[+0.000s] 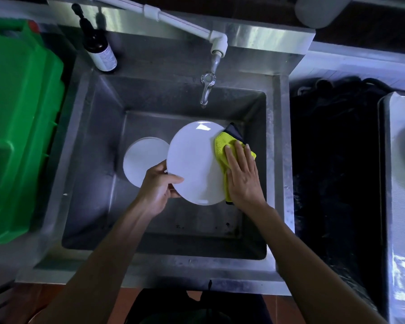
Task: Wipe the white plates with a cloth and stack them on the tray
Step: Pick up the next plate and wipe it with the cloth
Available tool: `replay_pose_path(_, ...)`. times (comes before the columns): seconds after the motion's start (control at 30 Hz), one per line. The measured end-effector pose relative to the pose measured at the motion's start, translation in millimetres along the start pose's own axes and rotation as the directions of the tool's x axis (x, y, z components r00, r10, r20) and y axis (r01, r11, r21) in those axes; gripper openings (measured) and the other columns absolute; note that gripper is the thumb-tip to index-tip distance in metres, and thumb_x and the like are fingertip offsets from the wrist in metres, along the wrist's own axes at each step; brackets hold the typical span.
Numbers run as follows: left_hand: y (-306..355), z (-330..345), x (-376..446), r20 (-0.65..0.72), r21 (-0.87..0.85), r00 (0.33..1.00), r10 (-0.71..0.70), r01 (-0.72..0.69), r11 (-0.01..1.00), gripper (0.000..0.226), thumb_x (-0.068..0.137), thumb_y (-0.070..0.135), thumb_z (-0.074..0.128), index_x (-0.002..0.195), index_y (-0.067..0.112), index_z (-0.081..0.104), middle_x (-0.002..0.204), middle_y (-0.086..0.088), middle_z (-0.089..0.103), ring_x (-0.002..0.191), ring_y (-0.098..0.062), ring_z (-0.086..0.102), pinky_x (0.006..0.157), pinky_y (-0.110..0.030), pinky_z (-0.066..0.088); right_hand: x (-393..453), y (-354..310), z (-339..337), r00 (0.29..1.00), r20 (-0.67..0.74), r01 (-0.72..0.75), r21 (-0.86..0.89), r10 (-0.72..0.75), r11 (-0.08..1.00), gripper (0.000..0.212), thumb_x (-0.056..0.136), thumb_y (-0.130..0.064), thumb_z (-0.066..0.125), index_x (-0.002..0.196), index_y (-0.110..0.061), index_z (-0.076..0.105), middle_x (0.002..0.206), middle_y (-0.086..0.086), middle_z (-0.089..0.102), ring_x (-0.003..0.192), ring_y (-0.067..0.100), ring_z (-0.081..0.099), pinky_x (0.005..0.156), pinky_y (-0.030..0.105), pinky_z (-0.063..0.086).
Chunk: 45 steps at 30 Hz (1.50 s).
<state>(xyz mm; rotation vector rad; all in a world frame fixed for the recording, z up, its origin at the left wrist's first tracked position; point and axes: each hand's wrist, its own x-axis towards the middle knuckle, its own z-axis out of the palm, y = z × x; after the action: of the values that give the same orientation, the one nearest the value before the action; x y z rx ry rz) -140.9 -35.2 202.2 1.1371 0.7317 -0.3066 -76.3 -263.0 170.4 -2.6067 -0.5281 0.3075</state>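
We are holding a white plate (193,163) over the sink (84,141), tilted up toward us. Our left hand (158,187) is gripping its lower left rim, thumb curled across the face and fingers wrapped behind. Our right hand (242,177) is lying flat with straight fingers on a yellow cloth (222,148), pressing it against the plate's right edge; the cloth is folding around that rim, and a dark corner of it is sticking out just beyond our fingertips. Just past our left hand, lower in the basin, more plates (143,160) are lying flat in what looks like a small stack, partly hidden behind the one we are holding. Straight ahead of both hands, the tap (207,90) is hanging over the basin from a white pipe (180,21). Farther off beyond our left hand, a dark pump bottle (97,46) is standing on the sink's back corner, and a green bin (19,127) is sitting well out to that hand's outer side. Well out from our right hand, a metal tray (398,183) is showing at the frame's edge, with pale curved rims on it too blurred for us to identify.
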Motion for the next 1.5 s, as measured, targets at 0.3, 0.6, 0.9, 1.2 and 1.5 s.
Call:
replay_pose_path(0.3,14,-6,12,0.073,0.127,0.997,-0.016,0.006,0.992,0.043,0.063,0.001,0.065,0.103,0.014,0.075,0.103,-0.011,0.076,0.084,-0.029,0.074,0.06,-0.037,0.057,33,-13,-10,0.989,-0.052,0.136,-0.03,-0.137,0.99,0.058,0.103,-0.017,0.033,0.16,-0.019,0.02,0.168,0.005,0.006,0.155,0.033,-0.005,0.124,0.057,0.006)
replay_pose_path(0.6,22,1,16,0.172,0.135,0.985,-0.01,-0.013,0.991,0.041,0.066,-0.003,0.064,0.103,0.012,0.074,0.095,-0.01,0.075,0.082,-0.027,0.074,0.06,-0.034,0.057,39,-40,-6,0.921,-0.069,0.385,0.027,-0.383,0.922,0.064,0.101,-0.002,0.046,0.159,-0.015,0.022,0.168,0.007,0.011,0.155,0.034,-0.003,0.12,0.062,0.011)
replay_pose_path(0.9,14,1,11,0.184,0.07,0.981,0.055,-0.069,0.995,0.041,0.067,-0.013,0.053,0.101,0.001,0.071,0.085,-0.015,0.069,0.084,-0.029,0.071,0.062,-0.035,0.057,-2,-61,2,0.874,0.008,0.484,0.084,-0.486,0.871,0.055,0.106,-0.025,0.046,0.157,-0.013,0.028,0.166,0.008,0.018,0.155,0.032,0.005,0.123,0.058,0.014)
replay_pose_path(1.2,4,2,2,0.207,0.122,0.978,-0.018,-0.008,0.993,0.043,0.069,-0.004,0.064,0.108,0.011,0.072,0.101,-0.015,0.074,0.094,-0.033,0.073,0.068,-0.037,0.057,32,-46,3,0.897,-0.028,0.441,-0.019,-0.441,0.897,0.085,0.091,-0.006,0.064,0.16,-0.024,0.018,0.168,0.004,0.012,0.155,0.031,0.001,0.12,0.057,0.019)
replay_pose_path(1.5,3,7,1,0.053,0.065,0.997,0.049,-0.053,0.996,0.05,0.065,-0.001,0.063,0.112,0.012,0.073,0.108,-0.013,0.075,0.094,-0.031,0.073,0.066,-0.036,0.057,61,-21,-8,0.99,-0.118,0.084,0.004,-0.083,0.996,0.052,0.109,-0.025,0.028,0.16,-0.024,0.016,0.167,0.005,0.013,0.155,0.03,0.005,0.124,0.052,0.008)
